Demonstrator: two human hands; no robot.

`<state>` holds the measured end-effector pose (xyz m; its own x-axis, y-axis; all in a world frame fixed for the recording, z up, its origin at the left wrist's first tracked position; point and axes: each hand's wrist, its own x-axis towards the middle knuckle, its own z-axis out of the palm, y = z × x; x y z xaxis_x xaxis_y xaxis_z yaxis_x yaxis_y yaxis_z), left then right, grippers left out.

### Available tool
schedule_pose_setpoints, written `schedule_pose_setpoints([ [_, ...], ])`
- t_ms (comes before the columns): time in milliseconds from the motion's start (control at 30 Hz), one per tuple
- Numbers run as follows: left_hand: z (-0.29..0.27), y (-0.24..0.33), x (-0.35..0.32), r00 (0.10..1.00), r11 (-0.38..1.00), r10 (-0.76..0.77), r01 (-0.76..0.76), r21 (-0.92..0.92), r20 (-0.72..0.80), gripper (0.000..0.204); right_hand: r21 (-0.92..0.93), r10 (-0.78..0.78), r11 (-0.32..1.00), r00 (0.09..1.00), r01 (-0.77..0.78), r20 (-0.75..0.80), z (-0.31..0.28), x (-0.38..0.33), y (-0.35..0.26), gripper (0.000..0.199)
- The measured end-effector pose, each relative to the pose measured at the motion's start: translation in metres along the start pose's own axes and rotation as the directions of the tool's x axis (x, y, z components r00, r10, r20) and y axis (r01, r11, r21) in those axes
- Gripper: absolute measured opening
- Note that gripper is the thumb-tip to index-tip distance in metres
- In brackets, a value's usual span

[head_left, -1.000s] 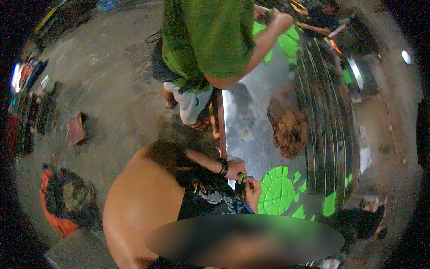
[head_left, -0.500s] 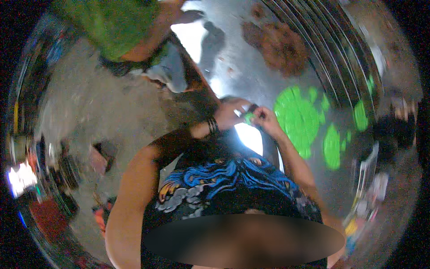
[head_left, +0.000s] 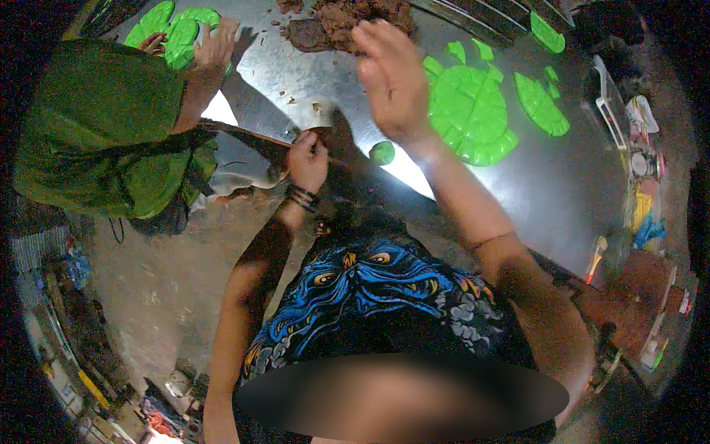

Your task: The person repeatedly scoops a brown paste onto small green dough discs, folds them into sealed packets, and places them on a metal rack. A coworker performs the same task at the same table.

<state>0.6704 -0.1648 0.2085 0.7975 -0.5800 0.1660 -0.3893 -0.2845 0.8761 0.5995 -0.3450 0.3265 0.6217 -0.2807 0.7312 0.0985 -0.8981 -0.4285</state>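
My right hand (head_left: pixel 396 85) reaches out over the metal table (head_left: pixel 325 85), fingers stretched and slightly blurred, beside a crumbly brown clay-like mass (head_left: pixel 362 21). Below its wrist a small rounded green piece (head_left: pixel 382 153) lies near the table's front edge. My left hand (head_left: pixel 308 161), with dark bands at the wrist, is closed at that edge; whatever its fingers hold, if anything, is hidden. Right of my right hand lies a bright green, glossy turtle-shaped form (head_left: pixel 470 111) with lines across its shell. Another green form (head_left: pixel 541 105), long and leaf-like, lies farther right.
At the left a person in a green shirt (head_left: pixel 103 133) leans over the table, hands at another green form (head_left: pixel 181 37). Dark slatted bars (head_left: pixel 481 18) run along the far side. A white frame (head_left: pixel 610 100) and a brush (head_left: pixel 596 259) are at the right.
My hands, together at a small green piece before, are now apart. The right has moved forward toward the brown mass; the left is at the table edge. The view has shifted, showing more of the co-worker.
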Motion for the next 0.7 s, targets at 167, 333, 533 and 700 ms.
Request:
schedule_pose_setpoints([
  [167, -0.032, -0.018, -0.006, 0.999, 0.965, -0.053, 0.054, -0.257, 0.011, 0.032, -0.375, 0.332, 0.917, 0.787, -0.139, 0.520, 0.051, -0.090, 0.005, 0.059],
  [333, -0.014, -0.022, 0.021, 0.983, 0.963, -0.178, 0.181, -0.200, 0.035, 0.026, -0.148, 0.412, 0.911, 0.826, -0.385, 0.386, 0.034, -0.106, 0.035, 0.054],
  [533, 0.041, -0.001, 0.062, 0.937, 0.937, 0.341, -0.345, 0.055, 0.072, 0.017, -0.029, 0.083, 0.982, 0.284, -0.188, 0.955, -0.032, -0.067, 0.049, 0.029],
  [700, 0.067, -0.012, 0.070, 0.858, 0.797, 0.479, -0.514, 0.319, 0.185, 0.020, 0.119, -0.121, 0.992, 0.689, 0.052, 0.715, -0.154, 0.117, 0.103, 0.039],
])
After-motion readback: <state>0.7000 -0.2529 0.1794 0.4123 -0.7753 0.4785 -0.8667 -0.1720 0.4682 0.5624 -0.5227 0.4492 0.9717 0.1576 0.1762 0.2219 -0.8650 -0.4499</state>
